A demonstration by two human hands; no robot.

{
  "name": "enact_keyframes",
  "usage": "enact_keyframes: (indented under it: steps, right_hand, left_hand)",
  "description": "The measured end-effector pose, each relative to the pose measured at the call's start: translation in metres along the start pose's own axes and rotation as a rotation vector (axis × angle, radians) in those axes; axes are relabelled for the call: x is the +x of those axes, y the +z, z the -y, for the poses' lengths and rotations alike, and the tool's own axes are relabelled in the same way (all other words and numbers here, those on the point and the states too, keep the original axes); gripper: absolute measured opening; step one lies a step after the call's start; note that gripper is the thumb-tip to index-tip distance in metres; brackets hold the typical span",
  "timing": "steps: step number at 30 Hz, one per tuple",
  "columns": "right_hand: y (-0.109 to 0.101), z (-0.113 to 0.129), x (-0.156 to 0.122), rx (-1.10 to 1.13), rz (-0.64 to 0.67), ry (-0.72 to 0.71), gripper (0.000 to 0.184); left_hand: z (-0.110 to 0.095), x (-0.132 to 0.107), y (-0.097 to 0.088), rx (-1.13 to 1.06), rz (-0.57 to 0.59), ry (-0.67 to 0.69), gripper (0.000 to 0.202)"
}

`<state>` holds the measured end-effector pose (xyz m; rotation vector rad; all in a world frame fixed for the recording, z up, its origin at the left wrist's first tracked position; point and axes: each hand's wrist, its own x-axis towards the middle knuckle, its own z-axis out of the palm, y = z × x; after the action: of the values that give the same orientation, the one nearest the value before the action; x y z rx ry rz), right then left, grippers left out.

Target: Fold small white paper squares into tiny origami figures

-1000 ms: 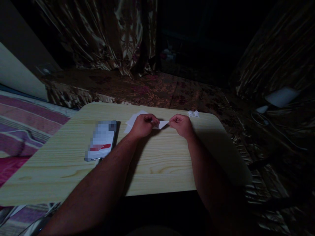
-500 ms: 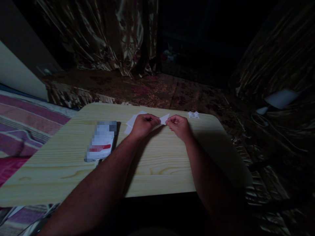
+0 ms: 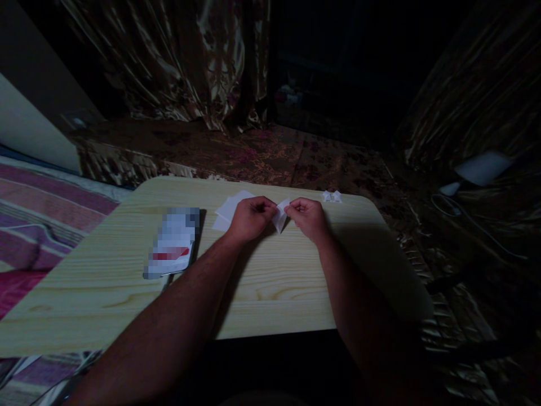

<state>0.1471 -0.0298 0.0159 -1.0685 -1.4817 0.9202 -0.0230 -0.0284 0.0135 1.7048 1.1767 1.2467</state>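
A small folded piece of white paper (image 3: pixel 280 215) hangs between my two hands above the far part of a light wooden table (image 3: pixel 262 282). My left hand (image 3: pixel 250 219) pinches its left side with closed fingers. My right hand (image 3: pixel 307 216) pinches its right side the same way. The two hands nearly touch. Behind my left hand lie a few flat white paper sheets (image 3: pixel 228 210), partly hidden by it.
A small white box with a red mark (image 3: pixel 172 243) lies left of my hands. A tiny folded white paper shape (image 3: pixel 332 196) sits near the table's far edge. Striped bedding (image 3: pixel 38 208) is at the left, patterned fabric beyond, and a white device with a cable (image 3: pixel 482 168) at the right.
My hands have drawn closer together. The paper piece, stretched flat between them a second ago, has turned and now hangs narrow and pointing downward.
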Motion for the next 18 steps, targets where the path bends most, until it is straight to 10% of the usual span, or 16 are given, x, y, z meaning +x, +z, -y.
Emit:
enact_keyframes:
  steps: [18]
  right_hand:
    - [0.0012, -0.0031, 0.0002, -0.057, 0.009, -0.035, 0.017]
  left_hand:
    - [-0.0058, -0.0063, 0.0018, 0.12, -0.034, 0.071, 0.02]
